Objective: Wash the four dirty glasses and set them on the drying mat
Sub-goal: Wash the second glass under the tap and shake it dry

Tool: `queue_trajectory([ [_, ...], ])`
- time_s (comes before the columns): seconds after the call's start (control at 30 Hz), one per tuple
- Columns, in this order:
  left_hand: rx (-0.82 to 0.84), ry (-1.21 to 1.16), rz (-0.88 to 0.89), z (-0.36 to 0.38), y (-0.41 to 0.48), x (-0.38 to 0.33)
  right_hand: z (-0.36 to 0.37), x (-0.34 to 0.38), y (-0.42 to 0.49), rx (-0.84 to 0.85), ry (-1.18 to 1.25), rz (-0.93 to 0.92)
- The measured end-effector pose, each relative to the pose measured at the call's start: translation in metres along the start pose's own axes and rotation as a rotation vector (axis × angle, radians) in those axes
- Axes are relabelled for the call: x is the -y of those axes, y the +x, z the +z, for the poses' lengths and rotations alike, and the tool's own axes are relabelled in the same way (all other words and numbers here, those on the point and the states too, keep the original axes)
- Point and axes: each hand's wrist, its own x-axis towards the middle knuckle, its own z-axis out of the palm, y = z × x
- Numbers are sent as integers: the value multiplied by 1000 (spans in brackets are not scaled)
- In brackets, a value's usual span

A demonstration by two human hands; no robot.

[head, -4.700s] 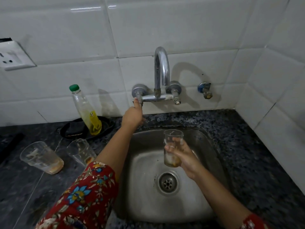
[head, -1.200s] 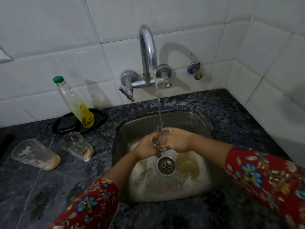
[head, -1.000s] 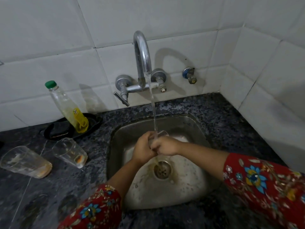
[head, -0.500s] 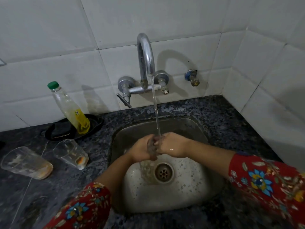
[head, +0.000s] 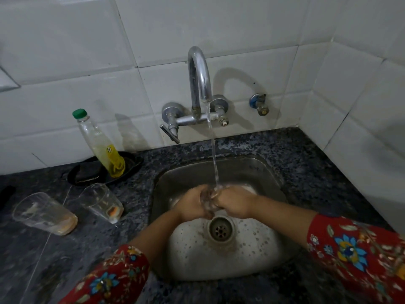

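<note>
early in the job, by the look of it. rinsing one glass (head: 207, 199) under the tap stream (head: 213, 154), over the sink (head: 271, 172) drain, left hand (head: 191, 204) and right hand (head: 235, 201) both wrapped around it. two dirty glasses (head: 43, 213) (head: 102, 201) waiting on the counter (head: 306, 163) at left. no fourth glass or drying mat in view.

A dark speckled stone counter (head: 306, 172) runs along the tiled wall into its right back corner, with a steel sink (head: 269, 172) set into it. Toward the left edge stand two dirty glasses (head: 45, 213) (head: 102, 202). Behind them lies a black dish (head: 87, 174), apparently holding a green-capped bottle (head: 98, 143).
</note>
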Motion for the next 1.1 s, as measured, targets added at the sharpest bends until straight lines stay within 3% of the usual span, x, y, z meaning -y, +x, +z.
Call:
queue_trajectory([
  [0.07, -221, 71, -20, 7, -5, -5, 7, 1, 5, 4, -89, -32],
  [0.1, -248, 34, -22, 7, -5, -6, 3, 1, 4, -26, -51, -58],
  [0.23, 45, -110, -3, -4, 1, -3, -10, -19, 3, -281, -240, -261],
  [0.3, 0, -63, -46, -2, 2, -9, -5, -15, 8, -146, -144, -88],
  [0.37, -122, 62, -113, 3, -2, -20, 4, -3, 11, 29, 265, 151],
  [0.43, -163, 318, -175, 4, -7, -25, 9, 4, 12, -34, 830, 251],
  [0.47, -156, 435, -184, 5, -9, -26, 12, 9, 10, -53, 979, 268],
  [0.6, 9, 760, -269, 0, -17, -35, 19, 28, -13, -53, 1437, 359],
  [0.73, 227, 1066, -397, -5, -24, -37, 32, 34, -21, 55, 1839, 522],
  [0.87, 273, 1207, -474, -3, -33, -45, 40, 38, -26, 81, 2103, 604],
  [0.97, 224, 939, -485, -8, -32, -45, 39, 37, -29, -70, 2005, 562],
  [1.1, 81, 80, -385, -10, -18, -33, 28, 27, -25, -535, 1336, 308],
])
